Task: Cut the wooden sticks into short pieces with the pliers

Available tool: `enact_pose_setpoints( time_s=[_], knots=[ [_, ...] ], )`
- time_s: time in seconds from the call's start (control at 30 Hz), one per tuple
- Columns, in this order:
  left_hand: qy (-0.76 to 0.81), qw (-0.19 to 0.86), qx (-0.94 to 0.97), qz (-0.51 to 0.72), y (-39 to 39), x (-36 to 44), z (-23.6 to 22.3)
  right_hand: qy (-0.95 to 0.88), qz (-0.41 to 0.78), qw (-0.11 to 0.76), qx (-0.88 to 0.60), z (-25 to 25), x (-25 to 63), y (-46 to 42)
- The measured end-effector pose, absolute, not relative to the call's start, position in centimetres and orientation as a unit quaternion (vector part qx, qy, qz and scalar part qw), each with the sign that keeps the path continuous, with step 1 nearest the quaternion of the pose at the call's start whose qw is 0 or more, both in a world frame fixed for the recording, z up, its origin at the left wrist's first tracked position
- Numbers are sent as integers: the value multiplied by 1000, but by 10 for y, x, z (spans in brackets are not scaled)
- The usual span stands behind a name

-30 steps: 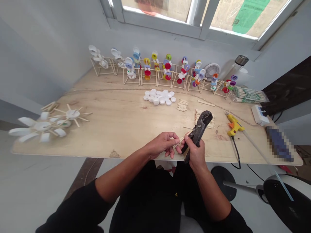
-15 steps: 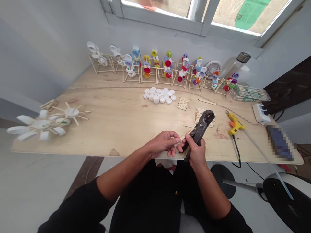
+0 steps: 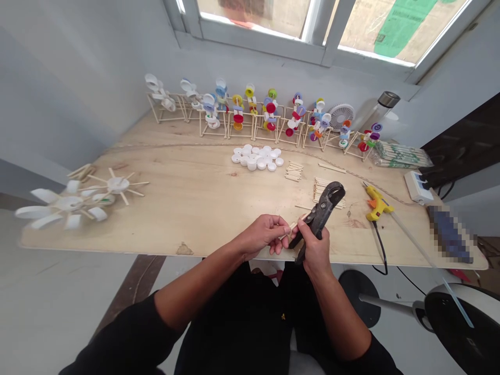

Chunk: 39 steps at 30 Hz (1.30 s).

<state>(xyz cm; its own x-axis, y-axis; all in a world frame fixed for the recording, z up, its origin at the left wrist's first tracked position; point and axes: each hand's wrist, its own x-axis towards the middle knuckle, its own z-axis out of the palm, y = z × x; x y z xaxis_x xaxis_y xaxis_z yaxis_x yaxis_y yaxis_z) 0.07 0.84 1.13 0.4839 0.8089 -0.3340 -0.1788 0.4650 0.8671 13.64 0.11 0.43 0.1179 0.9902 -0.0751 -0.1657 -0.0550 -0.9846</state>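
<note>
View tipped up slightly; L hand [image 3: 266, 234] pinching sticks [image 3: 292, 226], R hand [image 3: 316, 251] gripping blk cutter [image 3: 323, 208].

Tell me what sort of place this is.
Probably an indoor craft workspace: a yellow glue gun lies on the wooden table, stick-and-cap models stand along the wall, and the right hand grips a black hand tool.

Against half a second ago, the view is tipped up slightly: more of the window [image 3: 316, 26] shows and the table [image 3: 187, 195] sits lower. Against a second ago, the cutter [image 3: 321, 212] in the right hand [image 3: 315, 246] leans a little farther rightward.
</note>
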Motion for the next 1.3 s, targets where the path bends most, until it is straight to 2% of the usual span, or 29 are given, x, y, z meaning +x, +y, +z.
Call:
enact_pose_setpoints(
  time_s=[0.27,0.57,0.73,1.0,1.3],
  knots=[
    [417,720,413,370,13,-8,24,-450,522,522,-502,26,145,-6],
    [440,625,485,425,17,-28,61,-574,519,343,-532,36,162,-24],
    [435,585,555,402,16,-35,77,-623,493,276,-541,37,157,-29],
    [439,551,639,309,21,-38,86,-663,459,258,-532,44,150,-32],
    [442,531,669,275,28,-34,87,-652,466,273,-532,41,149,-30]
  ],
)
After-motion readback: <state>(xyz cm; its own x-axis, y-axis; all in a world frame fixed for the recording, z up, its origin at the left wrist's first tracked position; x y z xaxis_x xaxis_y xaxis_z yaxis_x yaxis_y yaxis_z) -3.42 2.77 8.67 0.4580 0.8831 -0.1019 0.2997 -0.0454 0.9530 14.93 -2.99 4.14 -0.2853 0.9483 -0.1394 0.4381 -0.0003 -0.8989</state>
